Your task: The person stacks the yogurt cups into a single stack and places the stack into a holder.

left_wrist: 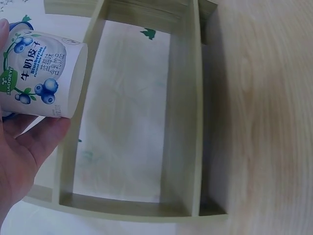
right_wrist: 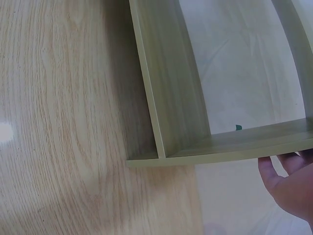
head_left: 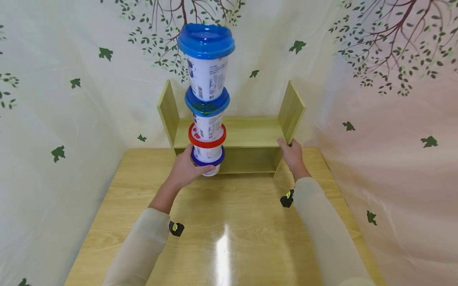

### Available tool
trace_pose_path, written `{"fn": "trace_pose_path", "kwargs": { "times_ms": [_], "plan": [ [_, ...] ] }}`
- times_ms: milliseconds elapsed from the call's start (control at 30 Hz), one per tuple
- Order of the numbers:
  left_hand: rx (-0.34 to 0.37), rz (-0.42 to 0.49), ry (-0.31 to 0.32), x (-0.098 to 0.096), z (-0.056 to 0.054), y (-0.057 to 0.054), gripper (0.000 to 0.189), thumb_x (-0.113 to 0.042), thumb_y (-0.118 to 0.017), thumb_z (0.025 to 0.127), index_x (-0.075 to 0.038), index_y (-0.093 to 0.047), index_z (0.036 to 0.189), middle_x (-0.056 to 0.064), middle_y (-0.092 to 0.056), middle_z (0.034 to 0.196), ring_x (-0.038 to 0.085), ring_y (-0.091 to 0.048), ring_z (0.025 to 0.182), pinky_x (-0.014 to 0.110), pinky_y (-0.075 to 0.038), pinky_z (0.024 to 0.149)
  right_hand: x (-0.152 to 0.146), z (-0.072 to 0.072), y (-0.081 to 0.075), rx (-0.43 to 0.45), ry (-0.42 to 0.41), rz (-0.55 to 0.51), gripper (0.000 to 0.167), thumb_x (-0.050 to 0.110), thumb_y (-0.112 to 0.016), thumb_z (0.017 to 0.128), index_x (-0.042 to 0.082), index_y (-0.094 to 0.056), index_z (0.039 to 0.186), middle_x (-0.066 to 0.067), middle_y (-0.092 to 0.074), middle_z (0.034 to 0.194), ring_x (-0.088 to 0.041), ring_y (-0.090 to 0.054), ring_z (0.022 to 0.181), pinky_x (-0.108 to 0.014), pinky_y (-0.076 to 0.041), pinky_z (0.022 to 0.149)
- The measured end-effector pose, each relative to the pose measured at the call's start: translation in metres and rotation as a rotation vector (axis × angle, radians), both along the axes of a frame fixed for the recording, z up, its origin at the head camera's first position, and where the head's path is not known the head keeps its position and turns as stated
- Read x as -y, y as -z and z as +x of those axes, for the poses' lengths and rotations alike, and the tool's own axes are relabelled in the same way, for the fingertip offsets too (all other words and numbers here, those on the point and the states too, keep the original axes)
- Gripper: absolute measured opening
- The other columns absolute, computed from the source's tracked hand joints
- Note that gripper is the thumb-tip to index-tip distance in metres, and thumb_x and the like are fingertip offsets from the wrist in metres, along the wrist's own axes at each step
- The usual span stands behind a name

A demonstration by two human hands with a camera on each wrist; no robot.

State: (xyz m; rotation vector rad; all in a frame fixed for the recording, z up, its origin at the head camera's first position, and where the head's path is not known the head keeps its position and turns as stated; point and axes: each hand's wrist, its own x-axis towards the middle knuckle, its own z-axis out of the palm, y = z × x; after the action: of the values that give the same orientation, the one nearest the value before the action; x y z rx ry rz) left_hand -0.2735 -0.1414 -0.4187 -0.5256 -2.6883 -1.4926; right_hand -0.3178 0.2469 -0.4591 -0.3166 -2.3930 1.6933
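Note:
My left hand grips the lowest of several lidded paper cups stacked in a tall upright column. Thumb and fingers wrap that bottom cup, which has a dark blue lid. Above it come a cup with a red lid, then one with a blue lid, and on top a cup with a bright blue lid. In the left wrist view, blueberries are printed on the held cup. My right hand holds the right side panel of a small wooden shelf, fingers at its edge.
The shelf stands at the back of a wooden table, with two raised side panels and a lower compartment. Behind it hangs a pale backdrop printed with leaves and branches. The cup column overlaps the shelf's left half in the head view.

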Motion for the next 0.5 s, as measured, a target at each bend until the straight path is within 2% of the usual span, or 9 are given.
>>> {"fn": "trace_pose_path", "kwargs": {
  "times_ms": [167, 300, 400, 500],
  "plan": [
    [0.003, 0.022, -0.007, -0.012, -0.011, -0.019, 0.104, -0.063, -0.082, 0.074, -0.015, -0.034, 0.152, 0.009, -0.055, 0.142, 0.033, -0.055, 0.125, 0.057, -0.048, 0.101, -0.001, -0.002, -0.002, -0.001, -0.006, 0.007, 0.063, 0.044, -0.057, 0.101, -0.006, -0.050, 0.140, -0.026, -0.053, 0.138, -0.036, -0.049, 0.124, -0.053, -0.039, 0.107],
    [0.001, 0.051, 0.012, -0.024, -0.023, -0.033, 0.106, -0.067, -0.081, 0.072, -0.020, -0.033, 0.153, 0.004, -0.053, 0.143, 0.030, -0.054, 0.127, 0.056, -0.048, 0.101, -0.002, -0.004, -0.001, -0.013, -0.002, -0.014, 0.062, 0.044, -0.058, 0.101, -0.005, -0.051, 0.140, -0.025, -0.053, 0.139, -0.036, -0.048, 0.126, -0.053, -0.037, 0.109],
    [-0.002, 0.061, 0.028, -0.033, -0.032, -0.037, 0.105, -0.069, -0.080, 0.070, -0.023, -0.034, 0.152, 0.001, -0.054, 0.142, 0.027, -0.055, 0.125, 0.054, -0.049, 0.101, -0.002, -0.003, 0.001, -0.006, 0.002, -0.016, 0.064, 0.045, -0.058, 0.101, -0.005, -0.051, 0.140, -0.025, -0.053, 0.139, -0.035, -0.048, 0.125, -0.052, -0.037, 0.109],
    [0.005, 0.061, 0.048, -0.040, -0.038, -0.037, 0.104, -0.068, -0.081, 0.070, -0.024, -0.035, 0.151, 0.000, -0.055, 0.141, 0.027, -0.055, 0.125, 0.053, -0.050, 0.100, -0.001, 0.000, 0.004, 0.003, 0.006, -0.014, 0.064, 0.045, -0.058, 0.100, -0.004, -0.051, 0.140, -0.025, -0.053, 0.139, -0.036, -0.048, 0.126, -0.052, -0.038, 0.109]
  ]
}}
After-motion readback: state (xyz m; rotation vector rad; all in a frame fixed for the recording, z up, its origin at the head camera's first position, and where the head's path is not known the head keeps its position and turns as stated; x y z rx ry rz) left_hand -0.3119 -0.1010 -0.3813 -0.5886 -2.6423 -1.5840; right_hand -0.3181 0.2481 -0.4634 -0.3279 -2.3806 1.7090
